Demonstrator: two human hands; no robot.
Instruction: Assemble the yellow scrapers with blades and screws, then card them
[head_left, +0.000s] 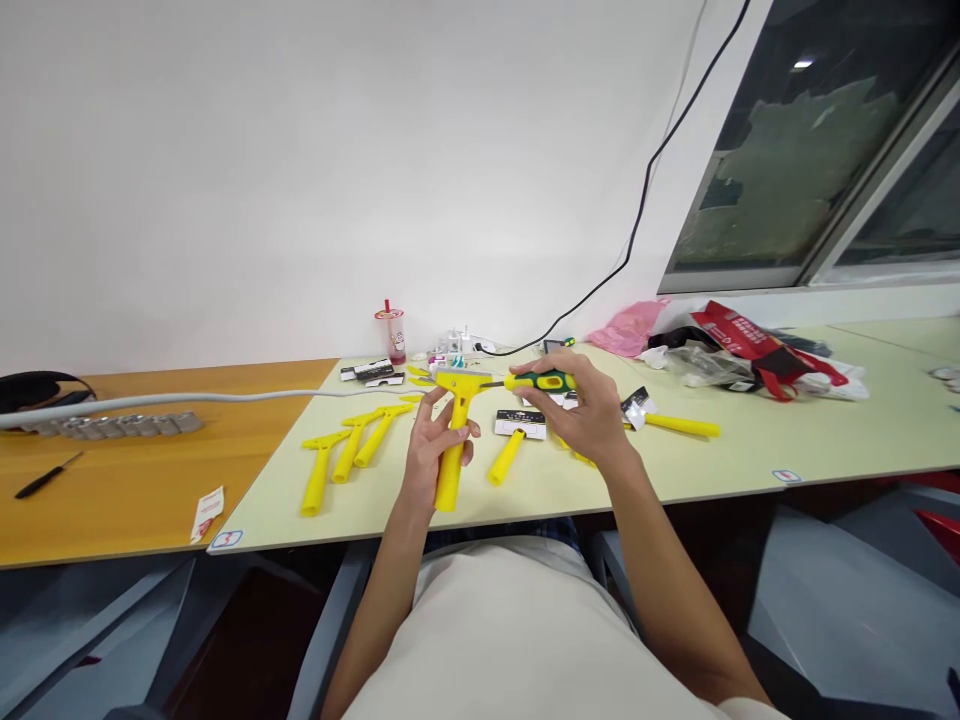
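One handheld scraper (453,464) near table edge (487,519)
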